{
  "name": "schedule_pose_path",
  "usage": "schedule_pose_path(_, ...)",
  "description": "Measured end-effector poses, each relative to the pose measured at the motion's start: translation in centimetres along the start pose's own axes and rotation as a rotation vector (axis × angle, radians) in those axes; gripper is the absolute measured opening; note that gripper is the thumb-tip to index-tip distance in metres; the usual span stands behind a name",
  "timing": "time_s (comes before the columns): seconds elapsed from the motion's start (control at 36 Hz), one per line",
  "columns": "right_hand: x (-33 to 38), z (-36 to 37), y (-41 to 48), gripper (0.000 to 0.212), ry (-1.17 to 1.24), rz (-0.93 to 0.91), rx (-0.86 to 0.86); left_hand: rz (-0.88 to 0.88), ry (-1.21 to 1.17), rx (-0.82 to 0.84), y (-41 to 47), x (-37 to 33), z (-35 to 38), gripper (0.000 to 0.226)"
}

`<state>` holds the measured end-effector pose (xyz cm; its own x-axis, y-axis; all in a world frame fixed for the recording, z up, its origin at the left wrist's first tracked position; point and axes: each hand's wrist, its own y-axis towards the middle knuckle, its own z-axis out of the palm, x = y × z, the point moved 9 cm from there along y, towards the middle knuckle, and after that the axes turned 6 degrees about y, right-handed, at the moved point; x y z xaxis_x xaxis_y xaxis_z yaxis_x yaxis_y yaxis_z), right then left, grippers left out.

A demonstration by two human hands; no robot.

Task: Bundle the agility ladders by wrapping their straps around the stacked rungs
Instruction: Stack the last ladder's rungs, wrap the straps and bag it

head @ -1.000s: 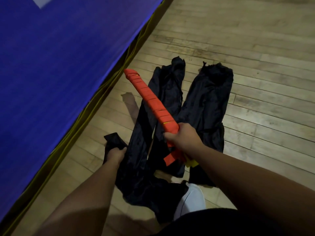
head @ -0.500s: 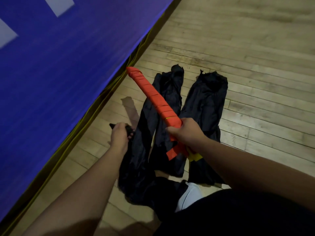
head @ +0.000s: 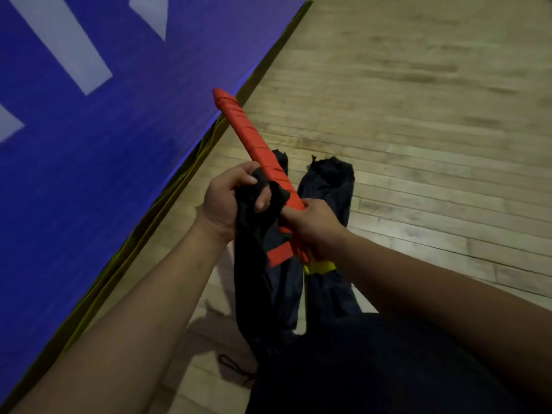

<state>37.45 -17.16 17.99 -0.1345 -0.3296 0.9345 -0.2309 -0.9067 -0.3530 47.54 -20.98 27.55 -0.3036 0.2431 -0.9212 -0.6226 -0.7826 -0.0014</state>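
An orange bundle of stacked ladder rungs [head: 251,138], wound round with orange strap, points up and to the left. My right hand [head: 313,225] grips its lower end, where a loose orange strap end [head: 279,254] and a yellow piece [head: 321,267] stick out. My left hand [head: 227,201] grips the bunched top of a black fabric bag [head: 260,282], lifted beside the bundle and touching it. The bag hangs down to the floor.
A blue padded mat [head: 89,144] with white markings and a yellow edge fills the left side. A second black bag [head: 331,180] lies on the wooden floor [head: 418,144] behind the hands. My dark-clothed legs are at the bottom.
My left hand has lifted the black bag's top from near the floor up against the orange bundle. The bundle has risen, and the view has tilted upward.
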Motion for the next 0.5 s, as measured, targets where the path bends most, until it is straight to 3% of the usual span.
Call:
schedule_pose_path(0.08, 3.0, -0.9, -0.8, 0.025, 0.086, -0.041, 0.016, -0.003, 0.045, 0.232, 1.0, -0.5, 3.5, 0.019)
schedule_pose_path(0.19, 6.3, -2.1, -2.0, 0.018, 0.259, -0.058, 0.081, -0.001, -0.15, 0.459, 2.1, -2.5, 6.9, 0.017)
schedule_pose_path(0.25, 7.5, -2.0, -2.8, 0.018, 0.384, -0.045, 0.12, 0.013, -0.161, 0.48, 2.8, -3.9, 8.1, 0.015)
schedule_pose_path(0.33, 9.3, -2.6, -3.4, 0.037, 0.489, -0.058, 0.116, 0.025, -0.079, 0.272, 4.3, -5.4, 9.0, 0.023)
schedule_pose_path(0.39, 10.4, -3.6, -3.8, 0.032, 0.512, -0.059, 0.074, 0.038, 0.107, 0.058, 5.0, -5.9, 8.6, 0.034)
schedule_pose_path(0.44, 11.3, -5.0, -4.3, 0.023, 0.519, -0.059, 0.012, 0.104, 0.354, -0.183, 5.3, -6.6, 6.6, 0.029)
schedule_pose_path(0.5, 12.2, -6.8, -4.9, 0.024, 0.523, -0.053, -0.063, 0.135, 0.46, -0.263, 4.8, -6.6, 6.1, 0.028)
